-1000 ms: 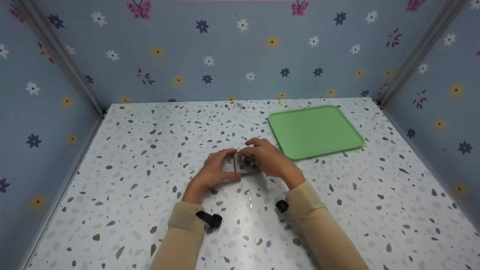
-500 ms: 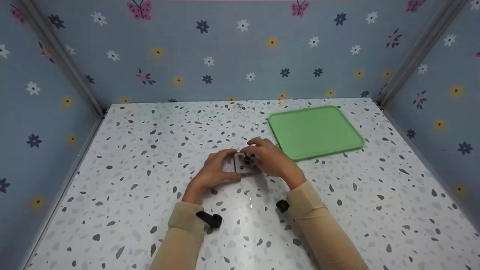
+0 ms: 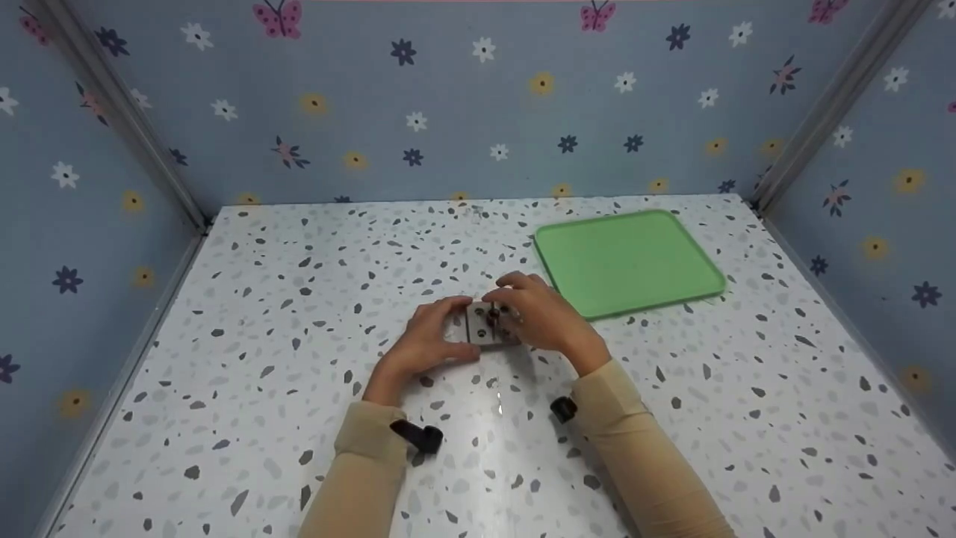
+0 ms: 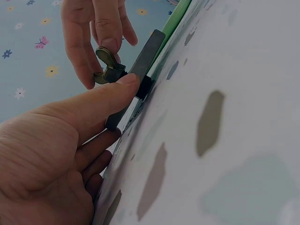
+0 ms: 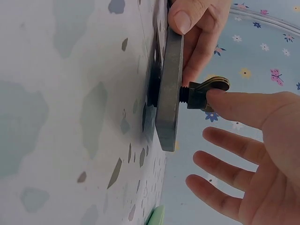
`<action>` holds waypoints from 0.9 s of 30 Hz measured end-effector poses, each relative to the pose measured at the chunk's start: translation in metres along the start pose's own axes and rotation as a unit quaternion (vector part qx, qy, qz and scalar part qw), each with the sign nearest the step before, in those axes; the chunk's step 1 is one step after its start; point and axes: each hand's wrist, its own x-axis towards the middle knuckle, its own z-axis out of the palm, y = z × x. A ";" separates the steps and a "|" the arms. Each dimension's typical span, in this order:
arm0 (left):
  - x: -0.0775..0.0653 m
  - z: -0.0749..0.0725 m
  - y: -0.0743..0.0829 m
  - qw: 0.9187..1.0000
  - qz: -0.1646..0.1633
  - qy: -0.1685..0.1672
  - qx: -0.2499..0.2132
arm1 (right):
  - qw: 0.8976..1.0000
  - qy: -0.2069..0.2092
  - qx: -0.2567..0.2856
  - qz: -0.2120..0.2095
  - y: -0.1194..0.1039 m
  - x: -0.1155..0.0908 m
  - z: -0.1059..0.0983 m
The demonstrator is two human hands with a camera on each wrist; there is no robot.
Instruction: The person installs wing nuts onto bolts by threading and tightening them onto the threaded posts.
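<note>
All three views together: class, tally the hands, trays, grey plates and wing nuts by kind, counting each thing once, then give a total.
Hands: 2 (left hand, right hand)
Green tray: 1
Grey plate: 1
Wing nut: 1
Total: 5

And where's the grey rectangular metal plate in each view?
Head: grey metal plate, just below centre, partly covered.
Left wrist: plate upper middle, edge-on.
Right wrist: plate upper middle, edge-on.
Shared landmark: green rectangular tray: head, right of centre; left wrist, top; right wrist, bottom.
</note>
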 end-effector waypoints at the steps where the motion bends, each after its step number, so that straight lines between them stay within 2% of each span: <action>1: 0.000 0.000 0.000 1.000 0.000 0.001 0.000 | 1.000 0.000 0.001 0.002 0.000 0.000 0.000; 11: 0.000 0.000 0.000 1.000 0.001 0.002 0.005 | 1.000 0.008 0.011 0.017 0.000 -0.001 0.000; 27: -0.002 0.000 -0.001 1.000 -0.009 0.001 -0.002 | 0.998 0.059 0.003 0.016 -0.004 0.000 0.003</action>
